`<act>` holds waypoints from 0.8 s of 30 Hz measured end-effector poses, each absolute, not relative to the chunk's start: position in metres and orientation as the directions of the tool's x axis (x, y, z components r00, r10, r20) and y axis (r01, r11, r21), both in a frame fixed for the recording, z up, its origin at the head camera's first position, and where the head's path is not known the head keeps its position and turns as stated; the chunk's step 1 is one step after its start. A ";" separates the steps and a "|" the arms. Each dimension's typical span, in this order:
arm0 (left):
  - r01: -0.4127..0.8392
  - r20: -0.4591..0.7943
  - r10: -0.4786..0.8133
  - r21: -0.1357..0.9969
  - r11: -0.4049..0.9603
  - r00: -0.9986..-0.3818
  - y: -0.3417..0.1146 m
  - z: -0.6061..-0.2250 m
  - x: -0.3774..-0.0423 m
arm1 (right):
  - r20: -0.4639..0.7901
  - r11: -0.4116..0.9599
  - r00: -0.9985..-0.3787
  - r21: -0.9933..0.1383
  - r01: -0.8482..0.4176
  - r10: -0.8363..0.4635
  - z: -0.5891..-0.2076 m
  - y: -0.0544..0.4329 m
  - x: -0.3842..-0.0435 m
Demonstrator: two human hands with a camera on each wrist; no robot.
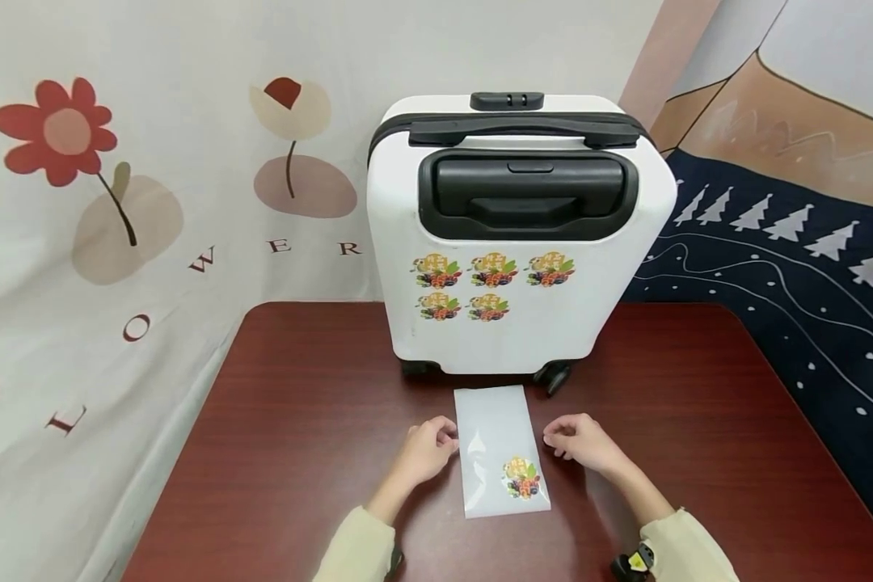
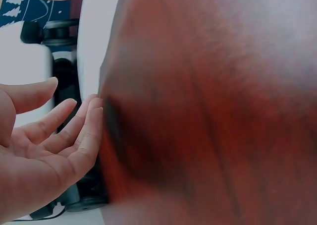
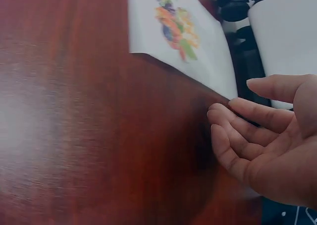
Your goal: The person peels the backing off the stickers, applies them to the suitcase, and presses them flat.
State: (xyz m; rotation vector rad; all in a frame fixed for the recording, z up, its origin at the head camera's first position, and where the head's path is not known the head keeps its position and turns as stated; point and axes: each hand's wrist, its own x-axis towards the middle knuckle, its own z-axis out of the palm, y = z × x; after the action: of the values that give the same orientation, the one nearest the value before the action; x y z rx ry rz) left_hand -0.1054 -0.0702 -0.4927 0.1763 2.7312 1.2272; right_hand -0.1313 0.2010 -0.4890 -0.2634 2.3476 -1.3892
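Note:
A white, glossy sticker sheet [image 1: 489, 444] lies on the table in front of the suitcase, with one colourful fruit sticker [image 1: 521, 478] near its lower right corner. My left hand [image 1: 429, 449] is at the sheet's left edge, fingers loosely bent and thumb apart from them in the left wrist view. On the other side my right hand [image 1: 580, 440] rests just off the right edge, holding nothing. Behind the sheet stands a white suitcase [image 1: 524, 323] with black trim; several matching stickers [image 1: 491, 269] sit on its front in two rows.
The suitcase's black wheels [image 1: 553, 376] stand on the dark red table [image 1: 298, 453], close to the sheet's top end. A white flower-print cloth [image 1: 211, 162] hangs at the left and back. A dark cloth with trees [image 1: 786, 307] hangs at the right.

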 end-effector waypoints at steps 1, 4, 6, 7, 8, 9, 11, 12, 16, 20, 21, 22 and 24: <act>0.053 -0.077 0.167 0.751 0.658 -0.983 -0.070 -0.494 -0.104 | -0.245 0.477 -0.903 -0.877 0.051 -0.354 -0.491 0.201 -0.130; 0.055 -0.067 0.162 0.757 0.651 -0.985 -0.068 -0.497 -0.102 | -0.256 0.428 -0.901 -0.900 0.089 -0.351 -0.496 0.199 -0.127; 0.054 -0.062 0.155 0.761 0.646 -0.986 -0.067 -0.499 -0.101 | -0.255 0.394 -0.901 -0.913 0.105 -0.351 -0.497 0.197 -0.125; 0.049 -0.064 0.151 0.763 0.645 -0.986 -0.066 -0.499 -0.101 | -0.254 0.382 -0.902 -0.918 0.111 -0.349 -0.498 0.196 -0.125; 0.046 -0.065 0.149 0.765 0.643 -0.987 -0.065 -0.500 -0.101 | -0.252 0.372 -0.903 -0.921 0.113 -0.348 -0.498 0.195 -0.125; 0.044 -0.066 0.146 0.764 0.643 -0.987 -0.065 -0.500 -0.100 | -0.250 0.366 -0.904 -0.924 0.115 -0.348 -0.498 0.194 -0.124; 0.047 -0.060 0.143 0.767 0.640 -0.988 -0.064 -0.501 -0.100 | -0.246 0.354 -0.903 -0.928 0.114 -0.352 -0.497 0.192 -0.124; 0.046 -0.058 0.141 0.767 0.640 -0.988 -0.063 -0.502 -0.100 | -0.246 0.351 -0.903 -0.929 0.117 -0.352 -0.497 0.190 -0.125; 0.049 -0.049 0.135 0.769 0.637 -0.990 -0.062 -0.503 -0.099 | -0.255 0.345 -0.901 -0.930 0.128 -0.352 -0.499 0.186 -0.126; 0.045 -0.049 0.129 0.769 0.637 -0.990 -0.061 -0.505 -0.099 | -0.270 0.352 -0.906 -0.924 0.149 -0.326 -0.500 0.183 -0.125; 0.045 -0.049 0.129 0.770 0.637 -0.990 -0.060 -0.505 -0.099 | -0.272 0.354 -0.908 -0.923 0.152 -0.319 -0.500 0.182 -0.125; 0.044 -0.049 0.128 0.770 0.637 -0.991 -0.060 -0.505 -0.099 | -0.272 0.355 -0.910 -0.922 0.153 -0.314 -0.500 0.182 -0.125; 0.040 -0.052 0.127 0.772 0.634 -0.991 -0.060 -0.504 -0.098 | -0.271 0.354 -0.910 -0.923 0.153 -0.313 -0.500 0.181 -0.125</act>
State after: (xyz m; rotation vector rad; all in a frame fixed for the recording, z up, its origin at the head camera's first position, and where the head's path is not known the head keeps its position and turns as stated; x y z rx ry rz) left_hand -0.0983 -0.0598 -0.5042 0.1413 2.7465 1.2946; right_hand -0.1251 0.1812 -0.5002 -0.1394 2.2197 -1.5783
